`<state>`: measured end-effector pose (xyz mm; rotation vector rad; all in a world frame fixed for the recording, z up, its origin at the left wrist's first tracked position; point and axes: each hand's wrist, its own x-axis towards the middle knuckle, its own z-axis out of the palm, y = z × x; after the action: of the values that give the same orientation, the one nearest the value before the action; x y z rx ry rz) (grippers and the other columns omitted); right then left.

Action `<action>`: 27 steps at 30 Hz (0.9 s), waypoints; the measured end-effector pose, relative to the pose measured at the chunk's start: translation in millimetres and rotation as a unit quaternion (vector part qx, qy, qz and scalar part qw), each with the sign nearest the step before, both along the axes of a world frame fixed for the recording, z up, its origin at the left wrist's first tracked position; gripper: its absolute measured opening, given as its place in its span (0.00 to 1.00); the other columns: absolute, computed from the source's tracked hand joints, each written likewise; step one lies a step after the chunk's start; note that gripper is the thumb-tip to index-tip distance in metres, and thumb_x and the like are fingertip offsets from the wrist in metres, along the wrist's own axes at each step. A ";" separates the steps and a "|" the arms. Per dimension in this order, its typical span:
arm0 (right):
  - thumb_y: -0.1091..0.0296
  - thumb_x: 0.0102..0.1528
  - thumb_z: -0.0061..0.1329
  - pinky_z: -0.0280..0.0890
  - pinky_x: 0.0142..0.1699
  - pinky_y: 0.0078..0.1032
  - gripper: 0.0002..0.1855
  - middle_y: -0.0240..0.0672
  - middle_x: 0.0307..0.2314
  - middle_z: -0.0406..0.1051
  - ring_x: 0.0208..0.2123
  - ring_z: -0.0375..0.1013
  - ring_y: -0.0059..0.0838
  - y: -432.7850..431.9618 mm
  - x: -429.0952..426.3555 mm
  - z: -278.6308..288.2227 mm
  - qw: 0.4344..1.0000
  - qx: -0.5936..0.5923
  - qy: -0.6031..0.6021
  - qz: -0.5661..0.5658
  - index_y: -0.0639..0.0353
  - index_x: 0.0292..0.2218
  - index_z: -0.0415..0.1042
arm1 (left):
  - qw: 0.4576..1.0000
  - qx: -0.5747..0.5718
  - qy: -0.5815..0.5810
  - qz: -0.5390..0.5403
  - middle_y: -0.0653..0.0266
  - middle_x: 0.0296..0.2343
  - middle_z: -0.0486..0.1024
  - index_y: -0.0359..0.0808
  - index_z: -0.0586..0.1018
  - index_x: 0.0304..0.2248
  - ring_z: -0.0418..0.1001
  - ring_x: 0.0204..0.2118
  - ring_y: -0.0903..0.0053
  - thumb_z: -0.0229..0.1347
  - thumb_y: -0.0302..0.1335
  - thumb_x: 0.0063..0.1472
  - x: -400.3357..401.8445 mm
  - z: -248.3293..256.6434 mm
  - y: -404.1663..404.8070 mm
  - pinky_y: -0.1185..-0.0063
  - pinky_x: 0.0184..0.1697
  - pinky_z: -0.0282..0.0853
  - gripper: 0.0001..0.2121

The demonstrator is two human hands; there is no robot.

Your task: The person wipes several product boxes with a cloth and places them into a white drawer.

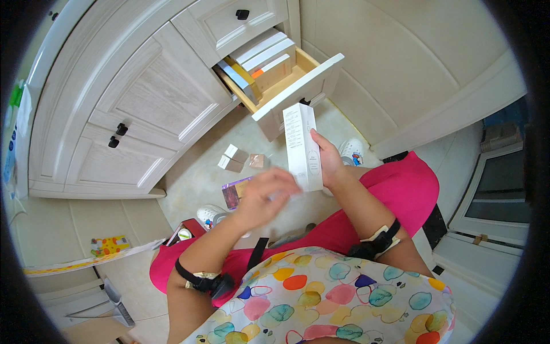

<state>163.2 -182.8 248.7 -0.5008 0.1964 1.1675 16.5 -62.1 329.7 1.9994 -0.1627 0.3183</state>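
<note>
A tall white carton (pixel 304 146) with printed writing stands nearly upright before me, gripped along its right side by my right hand (pixel 330 161). My left hand (pixel 267 195) is blurred beside the carton's lower left, its fingers bent. Whether those fingers touch the carton or hold anything, I cannot tell. Beyond the carton, a pulled-out drawer (pixel 331 69) holds white boxes (pixel 270 51), a box with an orange patch (pixel 275 73), a yellow box (pixel 247 77) and a light blue box (pixel 234 79).
On the floor sit small white-and-beige boxes (pixel 232 158), a pinkish box (pixel 258 161) and a purple-edged packet (pixel 232 195). A red box (pixel 191 230) with a white-capped container is by my left knee. Cabinet doors (pixel 159 86) rise at left, a wall panel (pixel 386 64) at right.
</note>
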 end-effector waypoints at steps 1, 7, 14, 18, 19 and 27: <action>0.49 0.58 0.35 0.67 0.39 0.30 0.23 0.37 0.34 0.71 0.33 0.71 0.33 1.1 -2.2 0.8 1.000 -0.015 -0.007 0.008 0.58 0.46 0.65 | 0.998 0.022 -0.021 0.064 0.60 0.30 0.72 0.37 0.79 0.28 0.71 0.32 0.69 0.54 0.17 0.48 9.9 2.2 6.2 0.78 0.35 0.67 0.08; 0.48 0.60 0.32 0.68 0.36 0.28 0.23 0.34 0.32 0.71 0.32 0.72 0.29 9.2 -22.7 10.0 0.987 -0.132 -0.089 0.012 0.58 0.45 0.64 | 0.963 0.149 -0.033 0.221 0.58 0.28 0.71 0.35 0.77 0.28 0.71 0.31 0.65 0.55 0.20 0.48 77.3 2.0 19.9 0.74 0.33 0.67 0.05; 0.47 0.60 0.32 0.66 0.40 0.27 0.25 0.35 0.34 0.70 0.35 0.70 0.29 6.8 -23.4 6.1 0.980 -0.187 -0.071 -0.002 0.58 0.47 0.63 | 0.968 0.200 0.074 0.132 0.57 0.27 0.70 0.35 0.78 0.26 0.71 0.29 0.62 0.54 0.22 0.50 53.7 -25.0 -11.4 0.71 0.31 0.68 0.03; 0.48 0.60 0.31 0.66 0.39 0.29 0.25 0.37 0.35 0.69 0.33 0.70 0.30 4.9 -17.5 -5.2 0.957 -0.255 -0.120 -0.075 0.61 0.46 0.62 | 0.981 0.169 0.098 -0.006 0.59 0.27 0.71 0.36 0.79 0.26 0.72 0.30 0.63 0.56 0.22 0.49 18.9 -29.4 -30.6 0.72 0.32 0.68 0.03; 0.48 0.60 0.31 0.66 0.39 0.30 0.25 0.37 0.36 0.69 0.33 0.70 0.31 4.7 -15.4 -6.2 0.958 -0.249 -0.116 -0.078 0.61 0.47 0.62 | 0.983 0.138 0.109 -0.053 0.59 0.27 0.71 0.37 0.79 0.26 0.72 0.30 0.64 0.56 0.22 0.48 13.3 -27.5 -30.8 0.73 0.33 0.68 0.03; 0.47 0.61 0.26 0.66 0.44 0.32 0.27 0.38 0.39 0.69 0.39 0.70 0.33 0.5 -9.0 19.2 0.992 -0.114 -0.055 -0.011 0.59 0.49 0.61 | 0.930 -0.156 0.185 0.277 0.68 0.29 0.75 0.34 0.78 0.32 0.69 0.34 0.85 0.56 0.23 0.53 26.8 -2.8 24.6 0.85 0.37 0.65 0.05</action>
<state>154.2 -182.3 267.9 -0.7610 0.2412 1.0990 43.3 -37.5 327.0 1.7169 0.6652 0.2913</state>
